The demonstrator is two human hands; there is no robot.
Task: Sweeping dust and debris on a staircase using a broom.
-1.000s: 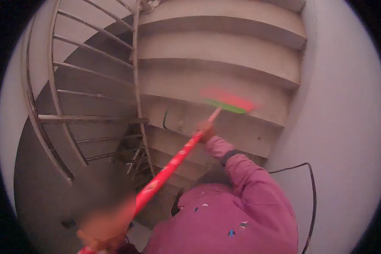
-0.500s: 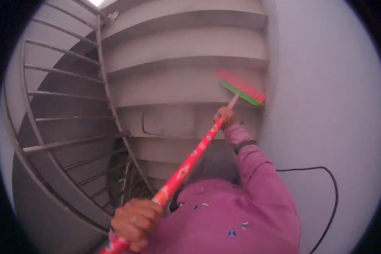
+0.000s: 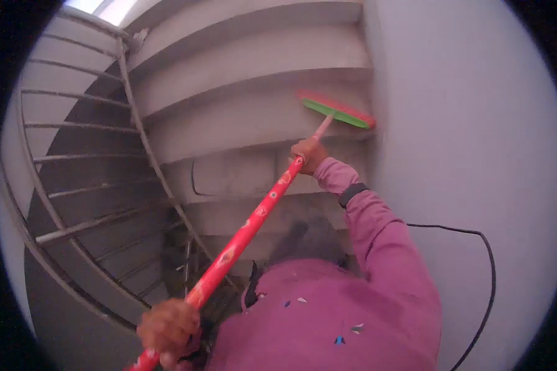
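A broom (image 3: 247,224) with a red patterned handle slants up across the view from lower left to upper right. Its green head with red bristles lies on a grey stair step (image 3: 229,120), the right end close to the wall. My left hand (image 3: 169,328) is wrapped round the handle near its lower end. Farther up, my right hand (image 3: 310,154) is closed on the handle a little below the head. A dark band circles my right wrist, over the pink sleeve.
Concrete steps rise ahead and drop away beneath me. A metal railing (image 3: 139,128) runs along the left side. On the right stands a pale wall (image 3: 458,123). A black cable (image 3: 490,260) loops down at the lower right.
The broom head has moved left and a little farther up in the view. Both hands have shifted left with the handle, the left one also lower. The whole view has turned slightly.
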